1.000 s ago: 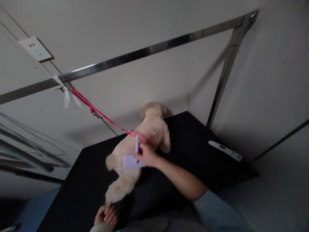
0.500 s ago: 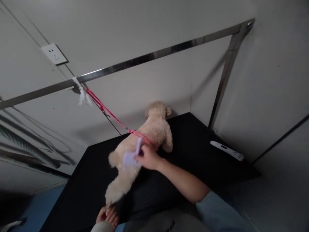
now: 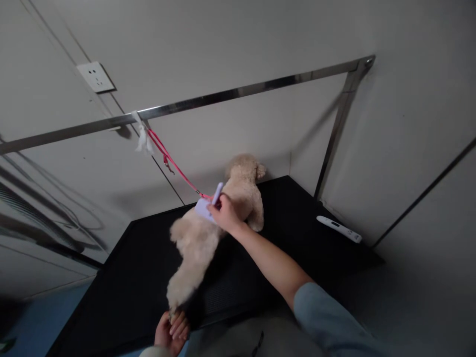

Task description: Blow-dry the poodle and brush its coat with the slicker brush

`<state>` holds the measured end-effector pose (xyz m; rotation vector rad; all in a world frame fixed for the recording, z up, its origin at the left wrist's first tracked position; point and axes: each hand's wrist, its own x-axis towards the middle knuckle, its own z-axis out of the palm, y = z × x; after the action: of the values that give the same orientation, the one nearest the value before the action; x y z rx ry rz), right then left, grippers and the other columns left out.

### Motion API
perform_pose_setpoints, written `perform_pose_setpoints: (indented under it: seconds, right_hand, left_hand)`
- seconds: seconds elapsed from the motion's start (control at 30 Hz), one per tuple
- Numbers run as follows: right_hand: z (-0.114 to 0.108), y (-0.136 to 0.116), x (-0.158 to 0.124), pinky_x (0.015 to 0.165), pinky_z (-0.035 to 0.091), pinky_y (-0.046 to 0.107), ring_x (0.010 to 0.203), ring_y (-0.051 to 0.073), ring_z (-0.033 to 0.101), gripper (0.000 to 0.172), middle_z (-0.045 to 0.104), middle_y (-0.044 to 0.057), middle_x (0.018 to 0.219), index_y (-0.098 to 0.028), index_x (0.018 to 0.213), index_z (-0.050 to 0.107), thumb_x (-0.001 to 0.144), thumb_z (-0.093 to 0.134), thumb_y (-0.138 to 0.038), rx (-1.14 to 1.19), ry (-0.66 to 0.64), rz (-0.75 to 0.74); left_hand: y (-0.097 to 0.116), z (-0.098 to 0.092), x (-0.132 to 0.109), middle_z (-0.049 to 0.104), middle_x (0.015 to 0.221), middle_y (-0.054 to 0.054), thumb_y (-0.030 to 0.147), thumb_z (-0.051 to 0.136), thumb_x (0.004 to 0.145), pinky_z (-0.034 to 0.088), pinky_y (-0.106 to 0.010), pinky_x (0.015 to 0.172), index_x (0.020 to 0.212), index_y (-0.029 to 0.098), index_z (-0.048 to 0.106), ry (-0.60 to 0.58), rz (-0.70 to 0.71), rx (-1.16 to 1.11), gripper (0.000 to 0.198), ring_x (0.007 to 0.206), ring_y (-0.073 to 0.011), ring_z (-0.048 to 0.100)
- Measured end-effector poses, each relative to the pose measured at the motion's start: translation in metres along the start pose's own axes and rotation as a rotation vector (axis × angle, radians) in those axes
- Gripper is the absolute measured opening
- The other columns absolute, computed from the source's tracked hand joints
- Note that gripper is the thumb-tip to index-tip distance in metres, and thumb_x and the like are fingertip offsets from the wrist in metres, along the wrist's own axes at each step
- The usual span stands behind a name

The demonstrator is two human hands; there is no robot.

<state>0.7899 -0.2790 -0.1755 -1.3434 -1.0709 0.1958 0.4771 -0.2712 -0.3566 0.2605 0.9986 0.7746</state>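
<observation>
A cream, curly-coated dog (image 3: 199, 243) stands on a black table (image 3: 293, 248), its head toward the wall and its rear toward me. My right hand (image 3: 225, 213) is closed round a lilac slicker brush (image 3: 203, 210), which is at the dog's lower back; its bristles are hidden. At the near edge, my left hand (image 3: 173, 331) is closed on the dog's hind paw, with the leg stretched back toward me. A pink leash (image 3: 178, 171) runs down to the dog's body, partly hidden behind my right hand.
A metal bar (image 3: 238, 92) crosses above the table, and white cloth (image 3: 142, 134) is tied round it beside the leash. A white clipper-like device (image 3: 339, 228) lies at the table's right edge. A wall socket (image 3: 96, 77) is at upper left, a grey hose (image 3: 33, 218) below it.
My right hand has moved the brush from over the dog's rump up to its lower back. My left hand still holds the paw. The view has shifted slightly.
</observation>
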Motion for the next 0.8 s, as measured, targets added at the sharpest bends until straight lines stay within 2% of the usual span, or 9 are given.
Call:
perform_pose_setpoints:
  seconds: [0.07,0.2,0.33,0.37,0.5,0.53,0.63,0.67,0.8]
  right_hand:
    - [0.001,-0.003,-0.001,0.075,0.054,0.036,0.078,0.020,0.064,0.018,0.070,0.002,0.088,-0.025,0.090,0.063,0.088,0.079,-0.034,-0.035,-0.015,-0.032]
    - [0.005,-0.007,-0.010,0.058,0.045,0.032,0.057,0.016,0.054,0.038,0.061,-0.004,0.065,-0.027,0.073,0.057,0.072,0.094,-0.033,-0.077,-0.371,-0.119]
    - [0.006,-0.017,-0.008,0.074,0.055,0.037,0.076,0.021,0.066,0.015,0.071,0.002,0.086,-0.025,0.092,0.064,0.089,0.078,-0.031,-0.123,-0.025,-0.049]
    - [0.007,-0.021,-0.008,0.078,0.055,0.038,0.079,0.022,0.067,0.016,0.071,0.003,0.089,-0.026,0.094,0.064,0.089,0.077,-0.033,-0.156,-0.038,-0.080]
    - [0.016,-0.030,-0.021,0.074,0.054,0.038,0.070,0.021,0.061,0.032,0.061,-0.001,0.073,-0.028,0.073,0.058,0.074,0.090,-0.034,-0.202,-0.432,-0.105]
    - [0.017,-0.030,-0.025,0.075,0.055,0.039,0.070,0.022,0.062,0.032,0.061,-0.001,0.073,-0.028,0.073,0.058,0.075,0.090,-0.034,-0.206,-0.392,-0.064]
    - [0.018,-0.028,-0.044,0.082,0.058,0.041,0.080,0.024,0.067,0.022,0.068,0.003,0.084,-0.028,0.084,0.063,0.086,0.082,-0.039,-0.251,-0.037,0.034]
    - [0.019,-0.026,-0.053,0.080,0.058,0.041,0.080,0.024,0.068,0.023,0.070,0.003,0.085,-0.027,0.086,0.063,0.086,0.081,-0.041,-0.249,-0.029,0.040]
    - [0.028,-0.018,-0.087,0.063,0.055,0.032,0.066,0.019,0.067,0.028,0.068,-0.001,0.074,-0.026,0.079,0.058,0.080,0.084,-0.036,-0.150,-0.315,0.127]
  left_hand:
    - [-0.004,0.002,-0.001,0.017,0.043,0.003,0.027,0.072,0.060,0.021,-0.022,0.037,0.077,0.021,0.009,0.000,-0.028,-0.022,0.065,0.028,-0.0078,0.027]
    - [-0.013,0.001,0.005,0.016,0.043,0.003,0.030,0.075,0.057,0.022,-0.023,0.037,0.078,0.020,0.007,-0.019,-0.069,-0.033,0.071,0.028,-0.0077,0.027]
    - [-0.022,-0.001,0.009,0.020,0.041,0.002,0.033,0.074,0.058,0.023,-0.024,0.037,0.076,0.021,0.005,-0.057,-0.160,-0.053,0.072,0.028,-0.0079,0.028]
    - [-0.023,-0.001,0.009,0.022,0.040,0.002,0.032,0.073,0.059,0.023,-0.024,0.037,0.075,0.021,0.005,-0.075,-0.191,-0.056,0.071,0.028,-0.0081,0.029]
    - [-0.025,-0.002,0.010,0.029,0.041,0.002,0.033,0.073,0.064,0.029,-0.024,0.040,0.061,0.022,0.013,-0.217,-0.219,0.048,0.061,0.033,-0.0082,0.032]
    - [-0.026,-0.002,0.011,0.030,0.041,0.003,0.035,0.074,0.066,0.031,-0.025,0.042,0.056,0.023,0.018,-0.268,-0.192,0.099,0.058,0.034,-0.0083,0.033]
    - [-0.030,-0.005,0.014,0.033,0.041,0.004,0.044,0.080,0.067,0.035,-0.025,0.045,0.047,0.022,0.037,-0.399,-0.041,0.267,0.052,0.038,-0.0085,0.034]
    - [-0.031,-0.005,0.014,0.035,0.041,0.004,0.048,0.081,0.067,0.035,-0.025,0.046,0.047,0.021,0.043,-0.428,0.029,0.321,0.051,0.039,-0.0090,0.034]
    - [-0.034,-0.011,0.014,0.054,0.049,-0.001,0.063,0.079,0.074,0.045,-0.029,0.055,0.052,0.021,0.059,-0.467,0.352,0.540,0.051,0.051,-0.0158,0.051]
